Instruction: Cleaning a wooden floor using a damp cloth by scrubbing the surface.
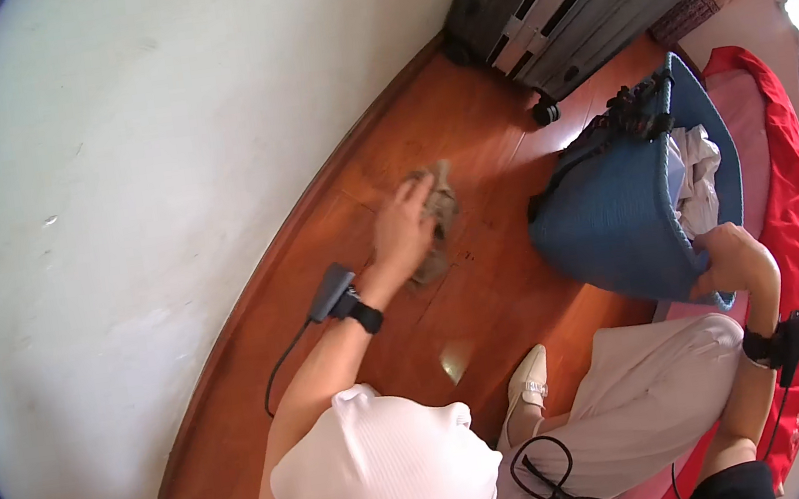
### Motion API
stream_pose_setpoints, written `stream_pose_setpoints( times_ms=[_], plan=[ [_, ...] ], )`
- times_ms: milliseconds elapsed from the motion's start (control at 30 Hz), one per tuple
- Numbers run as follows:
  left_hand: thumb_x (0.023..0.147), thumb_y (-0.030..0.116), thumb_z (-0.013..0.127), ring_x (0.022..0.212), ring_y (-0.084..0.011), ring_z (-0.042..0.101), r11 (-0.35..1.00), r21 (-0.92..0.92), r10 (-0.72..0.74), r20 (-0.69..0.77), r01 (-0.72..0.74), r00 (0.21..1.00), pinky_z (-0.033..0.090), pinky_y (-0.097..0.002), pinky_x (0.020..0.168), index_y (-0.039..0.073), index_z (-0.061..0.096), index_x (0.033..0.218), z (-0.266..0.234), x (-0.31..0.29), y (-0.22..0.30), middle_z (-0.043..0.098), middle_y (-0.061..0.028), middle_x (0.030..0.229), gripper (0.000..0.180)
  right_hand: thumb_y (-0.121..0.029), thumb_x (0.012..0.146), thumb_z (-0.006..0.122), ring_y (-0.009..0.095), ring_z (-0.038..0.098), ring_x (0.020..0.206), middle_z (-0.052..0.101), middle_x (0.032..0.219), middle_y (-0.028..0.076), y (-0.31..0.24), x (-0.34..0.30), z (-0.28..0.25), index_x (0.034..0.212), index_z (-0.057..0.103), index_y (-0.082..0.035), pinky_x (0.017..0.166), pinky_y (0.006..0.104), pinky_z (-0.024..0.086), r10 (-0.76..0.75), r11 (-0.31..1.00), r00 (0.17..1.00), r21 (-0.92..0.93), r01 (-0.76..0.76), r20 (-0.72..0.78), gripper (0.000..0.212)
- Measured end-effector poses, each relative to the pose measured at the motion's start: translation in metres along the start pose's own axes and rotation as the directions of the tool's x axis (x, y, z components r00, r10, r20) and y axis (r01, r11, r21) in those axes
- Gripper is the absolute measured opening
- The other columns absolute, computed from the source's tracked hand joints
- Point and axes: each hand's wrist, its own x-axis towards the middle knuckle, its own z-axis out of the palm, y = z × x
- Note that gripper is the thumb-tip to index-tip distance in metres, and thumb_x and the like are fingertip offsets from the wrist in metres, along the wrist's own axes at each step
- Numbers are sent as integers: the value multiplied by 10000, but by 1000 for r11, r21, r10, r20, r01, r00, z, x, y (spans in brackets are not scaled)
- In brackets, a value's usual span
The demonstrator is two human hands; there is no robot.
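My left hand [404, 224] presses a crumpled grey-brown rag [440, 206] against the reddish-brown wooden floor [383, 353], with its fingers over the cloth. Over on the right, my right hand [736, 258] grips the near rim of a blue basket [608, 222], which leans tilted. White plastic-like items [699, 172] lie inside it. A dark strap or cord bundle [639, 117] hangs over the basket's far side. Each of my wrists wears a black band with a small device and a cable.
A white wall [129, 184] with a brown skirting runs along the left. At the back stands a dark grey suitcase [590, 12] on a black wheel [545, 111]. Red cloth [795, 228] covers something behind the basket. My cream shoe [530, 379] rests on the floor near my bent knees.
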Motion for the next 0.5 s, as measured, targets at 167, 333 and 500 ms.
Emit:
stream_pose_setpoints(
  times_ms=[167,333,500],
  plan=[
    [725,129,717,1139,-365,474,917,399,-5,6,2,1000,405,-483,935,144,491,1317,-77,-29,-24,490,-124,1313,634,-266,475,828,266,693,737,690,780,177,-6,1,-15,972,695,10,727,343,547,106,991,991,75,-112,87,584],
    [702,309,789,1352,-410,270,819,568,-83,260,-82,962,269,-627,1005,158,355,1433,-106,-94,-43,363,-139,1450,864,-249,468,818,353,662,844,661,879,241,53,21,14,912,689,29,770,388,538,62,987,997,-144,-68,-45,539],
    [700,340,789,1354,-410,268,794,600,-75,249,-93,966,275,-619,1012,133,316,1447,-122,-143,-71,339,-164,1458,908,-167,663,674,400,633,888,636,891,271,52,44,60,863,641,47,761,439,505,0,989,930,-139,-55,-368,295]
  ],
)
